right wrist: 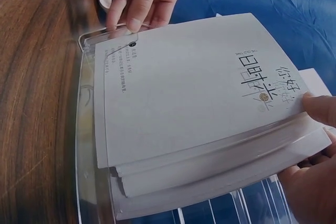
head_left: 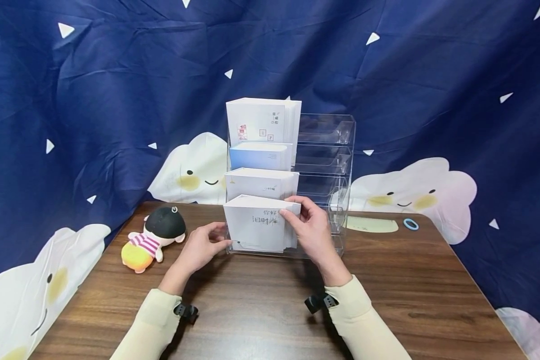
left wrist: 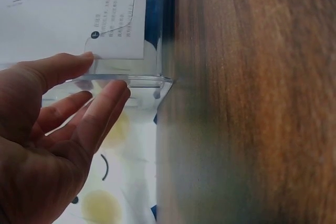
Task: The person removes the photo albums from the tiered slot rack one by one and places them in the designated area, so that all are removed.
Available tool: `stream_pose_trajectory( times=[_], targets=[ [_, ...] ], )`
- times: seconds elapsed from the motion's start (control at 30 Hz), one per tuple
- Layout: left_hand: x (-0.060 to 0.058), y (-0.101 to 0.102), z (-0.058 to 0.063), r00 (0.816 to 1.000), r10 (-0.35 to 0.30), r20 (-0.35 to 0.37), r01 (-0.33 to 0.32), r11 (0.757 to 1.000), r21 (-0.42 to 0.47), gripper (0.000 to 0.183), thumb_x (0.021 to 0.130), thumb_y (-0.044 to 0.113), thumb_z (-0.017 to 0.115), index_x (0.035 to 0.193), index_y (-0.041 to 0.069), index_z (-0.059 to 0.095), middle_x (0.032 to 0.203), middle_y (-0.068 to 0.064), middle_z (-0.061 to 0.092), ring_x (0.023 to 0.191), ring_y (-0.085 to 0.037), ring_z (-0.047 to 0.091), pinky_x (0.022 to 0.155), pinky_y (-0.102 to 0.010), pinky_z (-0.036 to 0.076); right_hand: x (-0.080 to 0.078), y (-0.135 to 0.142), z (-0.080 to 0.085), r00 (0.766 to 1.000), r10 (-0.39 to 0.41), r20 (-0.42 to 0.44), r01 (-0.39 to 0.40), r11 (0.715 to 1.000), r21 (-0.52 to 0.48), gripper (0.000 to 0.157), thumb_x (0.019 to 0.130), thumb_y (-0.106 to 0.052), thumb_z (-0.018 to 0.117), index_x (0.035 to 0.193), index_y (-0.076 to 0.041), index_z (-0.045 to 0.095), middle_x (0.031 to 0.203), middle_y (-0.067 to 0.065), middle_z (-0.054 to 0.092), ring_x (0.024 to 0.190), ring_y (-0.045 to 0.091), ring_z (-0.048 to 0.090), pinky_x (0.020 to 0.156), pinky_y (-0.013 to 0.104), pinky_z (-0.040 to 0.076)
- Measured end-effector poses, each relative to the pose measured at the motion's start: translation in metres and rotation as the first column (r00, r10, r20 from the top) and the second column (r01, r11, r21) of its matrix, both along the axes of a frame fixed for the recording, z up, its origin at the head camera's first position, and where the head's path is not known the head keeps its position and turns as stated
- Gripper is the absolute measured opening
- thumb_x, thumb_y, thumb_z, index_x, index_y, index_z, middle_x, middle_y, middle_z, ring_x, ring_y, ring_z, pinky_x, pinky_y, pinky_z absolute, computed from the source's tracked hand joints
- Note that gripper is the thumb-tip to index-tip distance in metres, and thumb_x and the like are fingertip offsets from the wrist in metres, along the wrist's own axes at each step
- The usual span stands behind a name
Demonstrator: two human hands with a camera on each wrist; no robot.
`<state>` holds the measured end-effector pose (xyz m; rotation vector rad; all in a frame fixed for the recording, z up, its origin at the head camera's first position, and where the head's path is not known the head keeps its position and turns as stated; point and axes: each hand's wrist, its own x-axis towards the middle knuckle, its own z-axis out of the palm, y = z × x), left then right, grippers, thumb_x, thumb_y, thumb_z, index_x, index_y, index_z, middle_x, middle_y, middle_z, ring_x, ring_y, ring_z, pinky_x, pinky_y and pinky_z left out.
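Observation:
A stack of white printed cards (head_left: 254, 225) stands in the lowest left pocket of a clear tiered rack (head_left: 326, 131). My right hand (head_left: 314, 227) pinches the stack's upper right side, with the thumb on the printed front and the fingers behind. In the right wrist view, the cards' layered edges (right wrist: 220, 169) face the camera. At the rack's lower left corner is my left hand (head_left: 204, 246); its thumb (left wrist: 65, 69) lies on the front of the pocket and its fingers reach round the side wall. More card stacks (head_left: 256, 120) fill the left pockets above, one of them blue and white (head_left: 256, 156).
A plush doll (head_left: 155, 239) lies left of the rack. To the right are a pale green comb (head_left: 372, 224) and a small blue ring (head_left: 411, 224). All rest on a brown wooden table (head_left: 252, 305), with a dark blue cloud-print curtain (head_left: 139, 75) behind.

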<state>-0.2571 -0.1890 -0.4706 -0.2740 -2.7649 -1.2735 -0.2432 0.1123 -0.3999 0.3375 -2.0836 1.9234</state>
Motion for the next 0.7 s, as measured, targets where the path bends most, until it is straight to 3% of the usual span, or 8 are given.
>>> stream_pose_trajectory(
  times=[0.7],
  targets=[
    [-0.0004,-0.0005,-0.0020,1.000,-0.009,-0.024,0.009,1.000,0.000,0.052,0.098,0.020,0.087,0.143,0.001,0.071,0.126,-0.018,0.083,0.109,-0.028,0.083,0.102,-0.051,0.064,0.0025,0.0080,0.0078,1.000,-0.004,0.006,0.005,1.000,-0.030,0.030,0.099,-0.001,0.083,0.128,0.004,0.075,0.120,0.025,0.078,0.096,0.004,0.073,0.082,0.017,0.061]
  ],
)
